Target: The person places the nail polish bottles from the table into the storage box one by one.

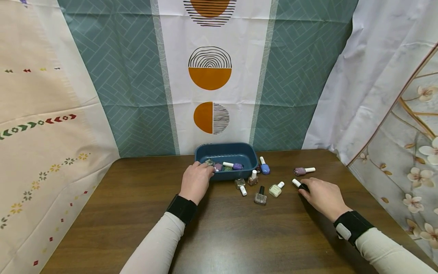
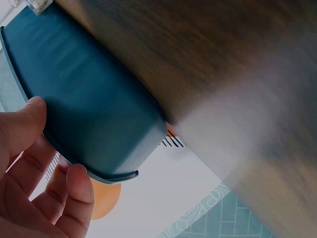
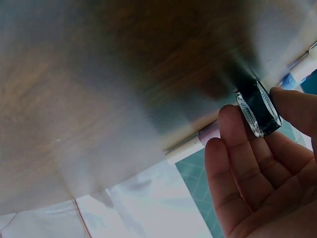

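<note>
My left hand (image 1: 196, 180) grips the near-left rim of a dark blue plastic bin (image 1: 236, 175), the thumb against its outer wall (image 2: 94, 94) in the left wrist view. Inside the bin lie several nail polish bottles, among them a purple one (image 1: 237, 166) with a white cap. To the right, my right hand (image 1: 321, 196) pinches a black nail polish bottle (image 1: 303, 187) by its body between thumb and fingers. Its white cap (image 1: 295, 182) points away to the left; the right wrist view shows the glass base of this black bottle (image 3: 260, 111).
Loose on the wooden table (image 1: 137, 213) are a blue bottle (image 1: 265, 168), a brownish one (image 1: 253, 179), a clear glittery one (image 1: 240, 184), a grey glittery one with black cap (image 1: 261, 198), a pale yellow one (image 1: 275, 190) and a mauve one (image 1: 300, 171). Fabric hangs behind.
</note>
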The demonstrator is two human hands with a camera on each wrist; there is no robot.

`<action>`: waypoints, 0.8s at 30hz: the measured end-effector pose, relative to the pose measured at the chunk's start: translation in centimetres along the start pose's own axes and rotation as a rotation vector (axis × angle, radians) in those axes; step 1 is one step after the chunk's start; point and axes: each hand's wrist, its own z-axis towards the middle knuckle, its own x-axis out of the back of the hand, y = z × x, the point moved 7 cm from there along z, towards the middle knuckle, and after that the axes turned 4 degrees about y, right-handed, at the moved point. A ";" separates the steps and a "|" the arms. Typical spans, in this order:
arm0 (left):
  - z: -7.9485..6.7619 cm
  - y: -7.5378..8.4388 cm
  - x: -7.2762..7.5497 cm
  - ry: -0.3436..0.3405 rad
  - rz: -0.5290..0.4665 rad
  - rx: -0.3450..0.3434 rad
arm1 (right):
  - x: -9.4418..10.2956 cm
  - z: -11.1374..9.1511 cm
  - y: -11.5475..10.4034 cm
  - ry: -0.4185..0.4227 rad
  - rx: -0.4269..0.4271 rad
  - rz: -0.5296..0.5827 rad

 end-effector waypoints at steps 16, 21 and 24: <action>0.0 0.1 0.2 0.036 0.016 -0.020 | 0.7 0.1 -0.9 0.036 0.016 0.017; -0.1 0.2 0.3 0.046 0.015 -0.028 | 1.2 0.6 -1.3 0.044 0.026 0.026; 0.0 0.1 0.3 0.039 0.014 -0.025 | 1.4 1.0 -1.6 0.045 0.029 0.029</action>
